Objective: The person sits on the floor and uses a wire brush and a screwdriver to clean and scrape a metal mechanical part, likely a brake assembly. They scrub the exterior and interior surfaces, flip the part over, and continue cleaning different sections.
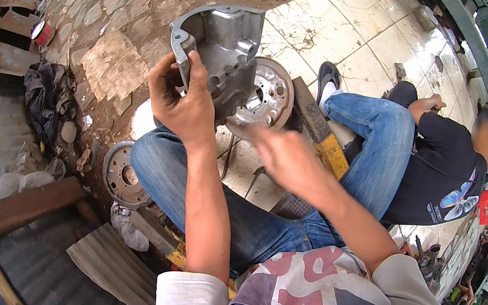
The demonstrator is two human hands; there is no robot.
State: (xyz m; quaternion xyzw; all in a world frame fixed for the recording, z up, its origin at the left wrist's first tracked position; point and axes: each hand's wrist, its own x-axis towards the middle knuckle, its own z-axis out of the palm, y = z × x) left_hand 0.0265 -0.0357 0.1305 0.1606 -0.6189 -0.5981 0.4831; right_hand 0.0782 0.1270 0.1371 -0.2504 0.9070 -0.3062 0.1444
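Observation:
A grey cast metal housing [218, 28] is held up in front of me, its hollow side with holes and raised bosses facing me. My left hand [185, 100] grips its left rim between thumb and fingers. Just right of the housing's lower end is my right hand [288, 159], blurred by motion, with the fingers bent. Whether it holds something small cannot be made out. Behind the housing is a round metal plate [277, 91] with holes, like a brake backing plate, partly hidden by the housing.
A black-and-yellow metal beam [332, 154] runs beside my right leg. Another round plate [118, 175] lies by my left knee. Cardboard [114, 65] and dark cloth [47, 97] lie on the stone paving. A person in a black T-shirt [442, 169] sits close on the right.

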